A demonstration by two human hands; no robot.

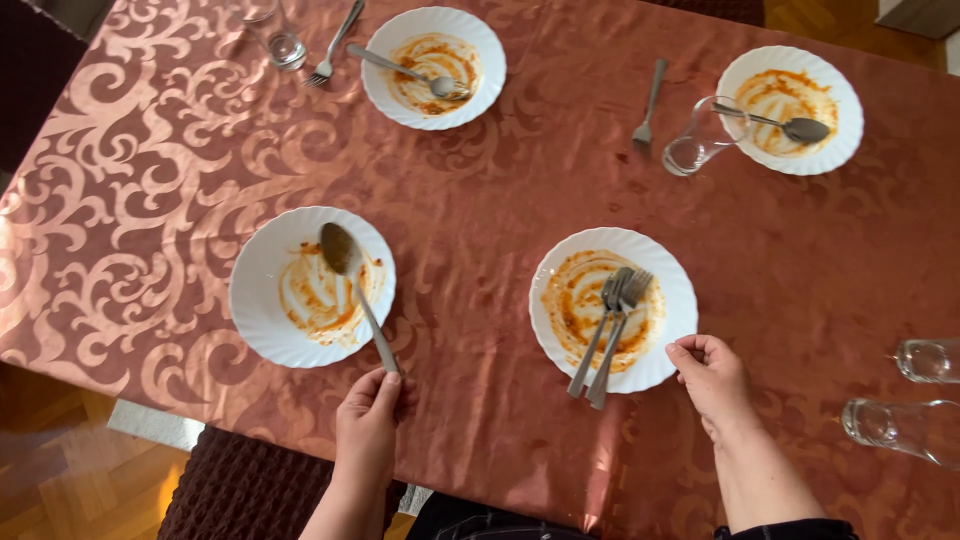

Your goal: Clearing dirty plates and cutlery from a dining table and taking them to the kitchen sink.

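My left hand (368, 420) is at the near table edge, its fingers on the handle end of a spoon (355, 290) that lies across a sauce-smeared white plate (258, 300). My right hand (712, 380) grips the near right rim of a second dirty white plate (680, 300). Two forks (610, 330) lie side by side on that plate, handles toward me.
Two more dirty plates with spoons stand at the far side (385, 95) and far right (848, 110). Loose forks (335, 45) (648, 105) and glasses (700, 140) (278, 35) are near them. Two glasses (905, 425) (928, 360) lie at the right edge. A brown chair (245, 490) is below.
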